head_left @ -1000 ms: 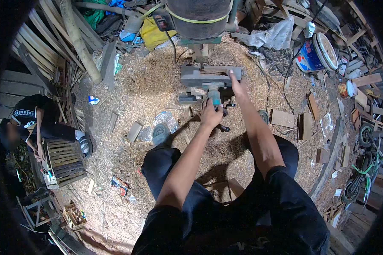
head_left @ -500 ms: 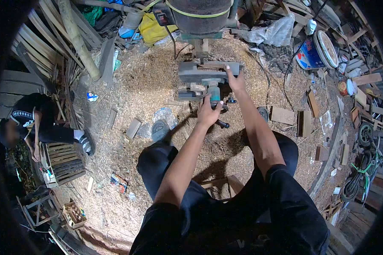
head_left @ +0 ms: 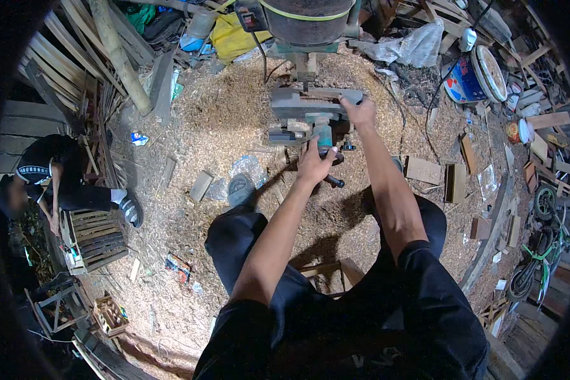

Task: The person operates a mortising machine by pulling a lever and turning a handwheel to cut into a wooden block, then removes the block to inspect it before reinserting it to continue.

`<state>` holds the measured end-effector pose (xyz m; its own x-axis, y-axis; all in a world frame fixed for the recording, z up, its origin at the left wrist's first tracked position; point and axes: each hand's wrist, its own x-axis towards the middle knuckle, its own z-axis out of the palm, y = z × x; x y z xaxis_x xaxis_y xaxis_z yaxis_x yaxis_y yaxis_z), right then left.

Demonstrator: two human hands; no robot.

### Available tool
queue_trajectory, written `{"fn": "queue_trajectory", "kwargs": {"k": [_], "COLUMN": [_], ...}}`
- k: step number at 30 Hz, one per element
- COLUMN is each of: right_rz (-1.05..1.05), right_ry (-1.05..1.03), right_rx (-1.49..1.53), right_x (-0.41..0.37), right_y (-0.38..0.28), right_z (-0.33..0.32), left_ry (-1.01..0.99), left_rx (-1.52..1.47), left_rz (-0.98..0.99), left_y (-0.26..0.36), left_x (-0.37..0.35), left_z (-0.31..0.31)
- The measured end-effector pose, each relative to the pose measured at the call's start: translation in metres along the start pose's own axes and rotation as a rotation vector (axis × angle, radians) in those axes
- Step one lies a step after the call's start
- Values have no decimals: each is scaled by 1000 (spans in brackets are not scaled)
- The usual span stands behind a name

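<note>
A grey metal vise with a teal centre body stands in front of me, under a larger machine. A strip of wood lies along its upper jaw. My right hand is closed over the right end of that jaw, its thumb lying on top near the wood's end; the undersides of the fingers are hidden. My left hand curls over a dark handwheel at the near end of the teal body. A black crank handle juts out below it.
A dark cylindrical machine housing rises beyond the vise. Wood shavings cover the floor, with loose wood blocks at right. A paint bucket stands back right. Another person sits at left by a slatted crate.
The view has shifted slightly, moving the vise a little to the right in the picture. My right hand has shifted up against the jaw's end. My left hand stays at the handwheel.
</note>
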<state>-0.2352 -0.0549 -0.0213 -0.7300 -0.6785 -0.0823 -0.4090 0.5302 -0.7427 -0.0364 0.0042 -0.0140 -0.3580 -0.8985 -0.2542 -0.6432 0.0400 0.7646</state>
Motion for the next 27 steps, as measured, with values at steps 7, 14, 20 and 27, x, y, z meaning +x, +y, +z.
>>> {"fn": "queue_trajectory", "kwargs": {"k": [7, 14, 20, 27], "right_rz": [-106, -97, -151, -195], "right_ry": [13, -29, -14, 230], "right_rx": [94, 116, 63, 112], "right_x": [17, 20, 25, 1], "right_y": [30, 32, 38, 40], "right_z": [5, -2, 1, 6], "left_ry": [-31, -73, -6, 37], "left_rx": [-49, -78, 3, -22], "left_rz": [-5, -40, -10, 53], "left_y": [-1, 5, -4, -9], "left_x": [2, -3, 2, 2], "left_z": [0, -7, 4, 7]}}
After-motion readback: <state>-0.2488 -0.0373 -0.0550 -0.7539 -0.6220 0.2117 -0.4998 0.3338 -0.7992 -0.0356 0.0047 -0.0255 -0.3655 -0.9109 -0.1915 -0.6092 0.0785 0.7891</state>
